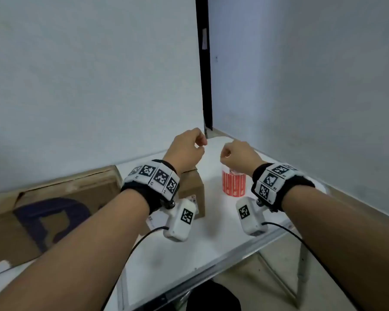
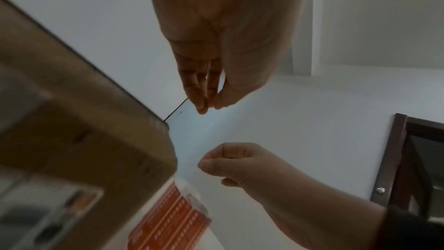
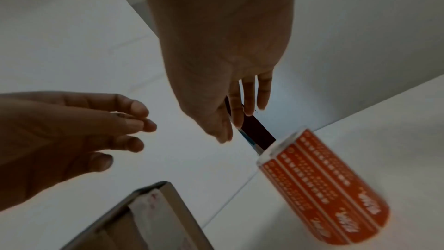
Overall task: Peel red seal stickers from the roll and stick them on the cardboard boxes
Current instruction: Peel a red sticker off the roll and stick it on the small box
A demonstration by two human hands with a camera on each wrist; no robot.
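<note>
A roll of red seal stickers stands upright on the white table. Just left of it sits a small cardboard box, partly hidden by my left wrist. Both hands hover above them, apart from each other. My left hand is over the box, fingers loosely curled and thumb near the fingertips, with nothing visible in it. My right hand hangs over the roll, loosely curled and empty.
A large flat cardboard box with a dark blue print lies at the left against the wall. White walls meet in a corner behind the table, with a dark vertical post there. The table's front edge runs diagonally, floor below.
</note>
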